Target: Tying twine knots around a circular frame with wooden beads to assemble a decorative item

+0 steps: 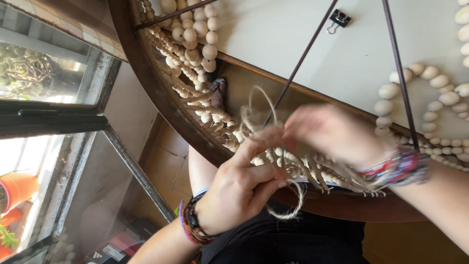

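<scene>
Sunlit window (pixel 49 73) left, orange plant pot (pixel 17 188) outside; wooden floor (pixel 168 161).

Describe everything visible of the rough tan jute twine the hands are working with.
The rough tan jute twine is thin, hairy and fibrous. It loops upward in an open arc above the left hand, crossing a thin dark metal rod, and another stretch curls down below that hand's fingers over dark cloth. The left hand pinches it near the dark round wooden hoop rim; the blurred right hand is beside it, contact unclear. Its ends cannot be seen.
</scene>
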